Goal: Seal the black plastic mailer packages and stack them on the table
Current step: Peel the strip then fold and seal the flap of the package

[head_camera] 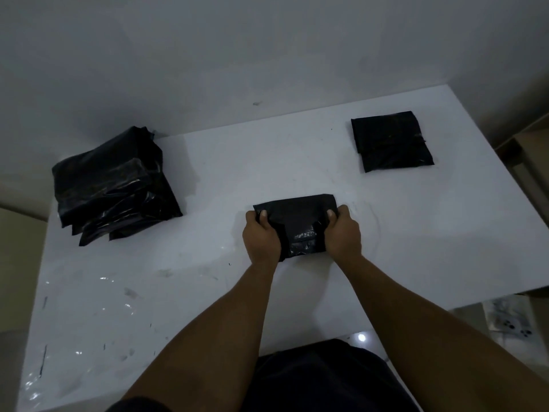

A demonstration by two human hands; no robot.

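Centrally on the white desk (416, 227) lies a black mailer (297, 217), gripped at both ends. The left hand (261, 236) curls around its left edge, thumb on top and fingers tucked beneath; the right hand (343, 233) does the same at the right edge. Between the hands, the mailer's near part shows a glossy, creased patch, while the far part looks flat and matte. Whether the flap is stuck down cannot be told.

Far left on the desk sits a pile (114, 185) of shiny black mailers, loosely fanned, its back edge close to the wall (267, 49). At the far right, well apart from the hands, rests a neater stack (390, 141) of flat black mailers, their edges slightly offset. Scuffs and glare mark the desk's near left part.
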